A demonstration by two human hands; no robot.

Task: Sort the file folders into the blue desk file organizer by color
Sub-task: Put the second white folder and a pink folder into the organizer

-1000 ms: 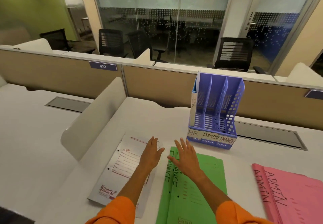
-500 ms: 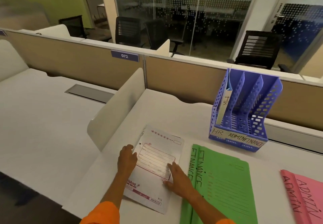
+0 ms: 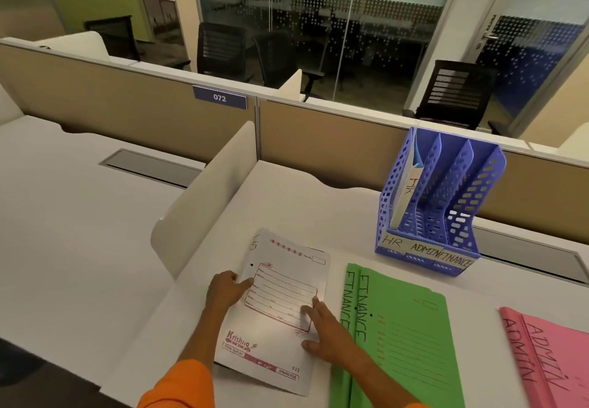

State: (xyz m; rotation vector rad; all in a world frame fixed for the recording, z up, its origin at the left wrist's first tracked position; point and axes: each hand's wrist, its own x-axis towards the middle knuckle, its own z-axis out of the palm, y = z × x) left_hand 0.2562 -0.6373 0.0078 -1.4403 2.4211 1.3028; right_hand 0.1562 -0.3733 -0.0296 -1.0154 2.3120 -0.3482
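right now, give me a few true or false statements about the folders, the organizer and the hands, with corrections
1. Both hands, left hand and right hand, rest on the white folder. True.
2. The blue organizer holds no folders. False: one white folder stands in its left slot, labelled HR.
3. The green folders read FINANCE. True.
4. The pink folders stand in the ADMIN slot. False: they lie flat on the desk, at the right.
5. The white folder is lifted clear of the desk. False: it lies on it.

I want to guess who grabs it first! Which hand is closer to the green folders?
Right. The right hand lies at the left edge of the green folders, while the left hand is across the white folder, at its far edge.
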